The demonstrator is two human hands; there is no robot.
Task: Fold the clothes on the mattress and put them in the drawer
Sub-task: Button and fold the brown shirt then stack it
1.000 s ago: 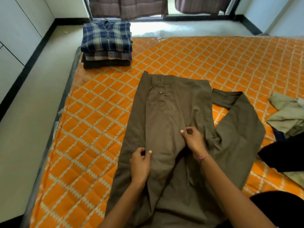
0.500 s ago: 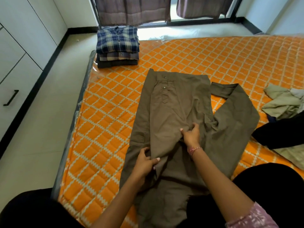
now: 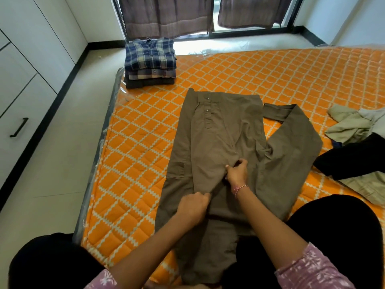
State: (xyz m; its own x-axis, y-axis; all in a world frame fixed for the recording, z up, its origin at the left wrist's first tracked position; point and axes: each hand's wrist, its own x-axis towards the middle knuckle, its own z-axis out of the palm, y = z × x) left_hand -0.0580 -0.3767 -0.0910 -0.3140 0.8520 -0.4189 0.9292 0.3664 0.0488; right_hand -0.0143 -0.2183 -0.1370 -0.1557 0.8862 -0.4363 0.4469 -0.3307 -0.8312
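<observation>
Here both hands, left hand [image 3: 192, 207] and right hand [image 3: 236, 174], pinch the brown shirt [image 3: 218, 142] with curled fingers.

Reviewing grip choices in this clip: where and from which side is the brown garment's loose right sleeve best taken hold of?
Probably at the cuff end of the sleeve, reached from the person's right side. The sleeve lies splayed out flat on the mattress, doubled back so the cuff points toward the collar; nothing covers it. Both the left hand and right hand currently pinch the body fabric.
</observation>
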